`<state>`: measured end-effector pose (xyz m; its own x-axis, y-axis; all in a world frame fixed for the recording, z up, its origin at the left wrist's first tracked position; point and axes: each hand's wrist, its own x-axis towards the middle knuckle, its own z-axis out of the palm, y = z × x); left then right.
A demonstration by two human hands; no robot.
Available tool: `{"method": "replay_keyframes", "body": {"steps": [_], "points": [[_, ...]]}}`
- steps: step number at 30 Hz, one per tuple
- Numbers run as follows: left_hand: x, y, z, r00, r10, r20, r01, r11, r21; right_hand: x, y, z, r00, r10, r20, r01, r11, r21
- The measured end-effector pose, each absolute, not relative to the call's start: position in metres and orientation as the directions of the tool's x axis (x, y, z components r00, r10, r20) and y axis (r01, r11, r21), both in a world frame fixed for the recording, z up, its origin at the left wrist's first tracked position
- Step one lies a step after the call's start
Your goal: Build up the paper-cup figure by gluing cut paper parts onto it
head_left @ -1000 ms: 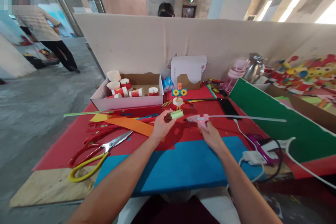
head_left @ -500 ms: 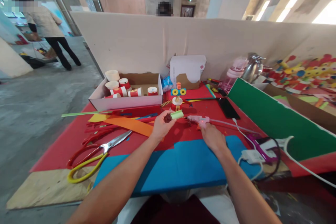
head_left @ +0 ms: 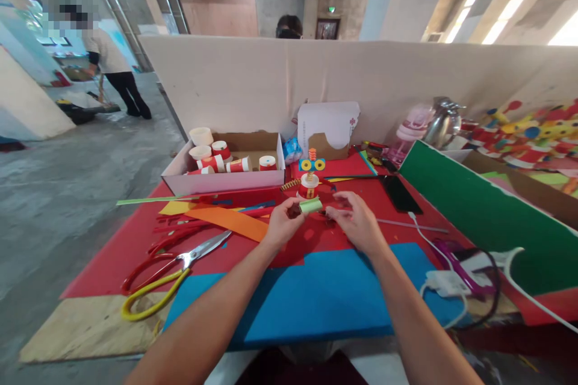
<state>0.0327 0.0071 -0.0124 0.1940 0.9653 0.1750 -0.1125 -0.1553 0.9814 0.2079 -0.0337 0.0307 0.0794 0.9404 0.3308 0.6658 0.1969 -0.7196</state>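
Observation:
My left hand (head_left: 285, 222) pinches a small rolled piece of light green paper (head_left: 310, 206) above the red table covering. Close to its right, my right hand (head_left: 359, 222) has its fingers apart and holds nothing that I can see. It covers most of the pink glue gun; the clear glue stick (head_left: 413, 225) sticks out to the right behind it. Just beyond the green roll stands a red and white paper cup figure (head_left: 309, 185) with a spring neck, a blue strip with yellow ring eyes and an orange coil on top.
Scissors (head_left: 187, 258) with red and yellow handles lie at left beside orange paper (head_left: 226, 220). A box (head_left: 221, 181) of paper cups stands behind. At right are a phone (head_left: 401, 194), white cables and a green-sided box (head_left: 478, 216). A person (head_left: 112, 60) stands far left.
My right hand has let go of the glue gun and moved forward and left, toward the green roll. The left hand still holds the roll. The view has shifted slightly.

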Motion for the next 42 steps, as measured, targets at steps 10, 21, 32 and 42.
{"method": "replay_keyframes", "body": {"steps": [10, 21, 32, 42], "points": [[0.029, 0.006, -0.004, 0.286, 0.951, 0.118, -0.098, -0.094, 0.991, 0.189, -0.014, 0.002, -0.084, 0.969, 0.231, 0.1, 0.239, -0.966], [0.029, 0.004, -0.001, 0.222, 0.969, 0.107, -0.199, -0.062, 0.978, 0.189, -0.034, 0.016, 0.324, 0.712, 0.623, 0.509, 0.423, -0.749], [0.025, 0.008, 0.0, 0.119, 0.989, 0.088, -0.201, -0.062, 0.978, 0.217, -0.038, 0.028, 0.152, 0.888, 0.434, 0.925, 0.026, -0.378], [0.027, 0.005, -0.001, 0.176, 0.981, 0.078, -0.181, -0.046, 0.982, 0.237, -0.063, 0.038, 0.211, 0.945, -0.249, 0.958, -0.251, -0.14]]}}
